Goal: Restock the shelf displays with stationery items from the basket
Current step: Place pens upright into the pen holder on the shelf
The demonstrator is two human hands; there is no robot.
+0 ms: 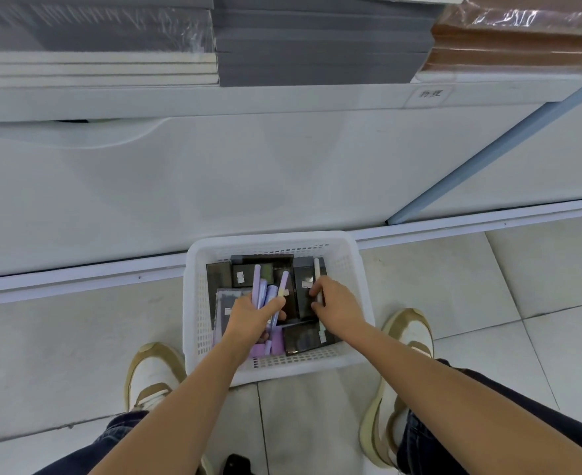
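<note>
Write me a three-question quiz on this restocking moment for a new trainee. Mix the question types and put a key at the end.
1. Multiple choice: reaching into the basket, what does the left hand grip?
A) a bundle of pastel pens
B) a roll of tape
C) nothing
2. True or false: the basket stands on a trolley.
3. Fill in the blank: the flat boxes lying in the basket are ___ in colour.

Key:
1. A
2. False. It stands on the floor.
3. Dark
</note>
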